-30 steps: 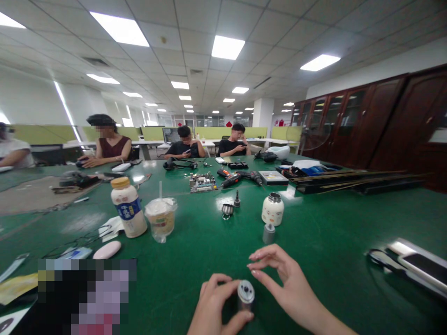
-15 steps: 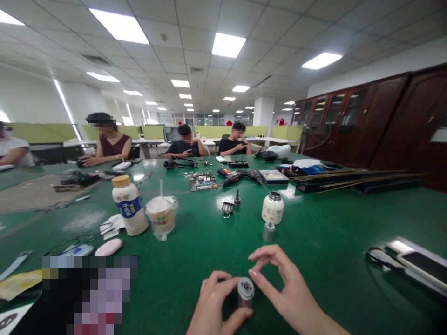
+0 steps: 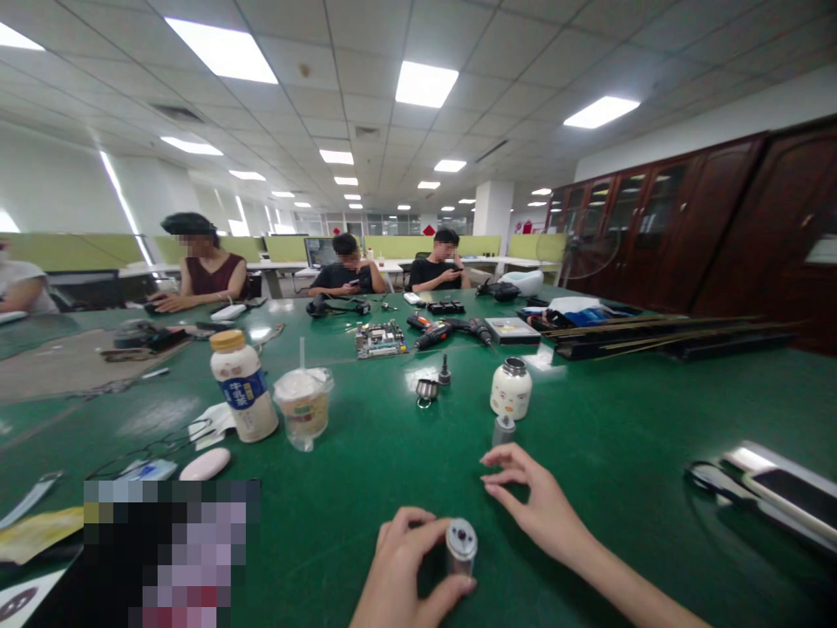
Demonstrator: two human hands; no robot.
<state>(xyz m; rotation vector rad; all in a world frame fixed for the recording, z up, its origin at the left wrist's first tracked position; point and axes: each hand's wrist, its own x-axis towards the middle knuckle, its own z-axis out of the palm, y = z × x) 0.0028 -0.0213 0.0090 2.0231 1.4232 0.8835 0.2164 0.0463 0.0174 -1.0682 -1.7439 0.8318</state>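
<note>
My left hand (image 3: 411,567) grips a silver metal cylinder (image 3: 461,548) between thumb and forefinger; its round top, with small dark holes, faces up. To the right and a bit farther off, my right hand (image 3: 533,497) hovers over the green table with its fingers apart and nothing between them. Just beyond its fingertips stands a small grey metal cylinder (image 3: 504,430), its lower part partly hidden by the hand. Behind that is an open cream bottle (image 3: 511,389) with printed faces.
A steel cap with a ring (image 3: 427,392), a dark fitting (image 3: 445,371), a circuit board (image 3: 381,339) and power drills (image 3: 435,333) lie farther back. Left are a milk bottle (image 3: 244,386), a lidded cup (image 3: 303,406) and a pink mouse (image 3: 205,464). People sit across the table.
My right hand has moved away from the held cylinder, forward and to the right, closer to the small grey cylinder. My left hand has stayed in place with its hold.
</note>
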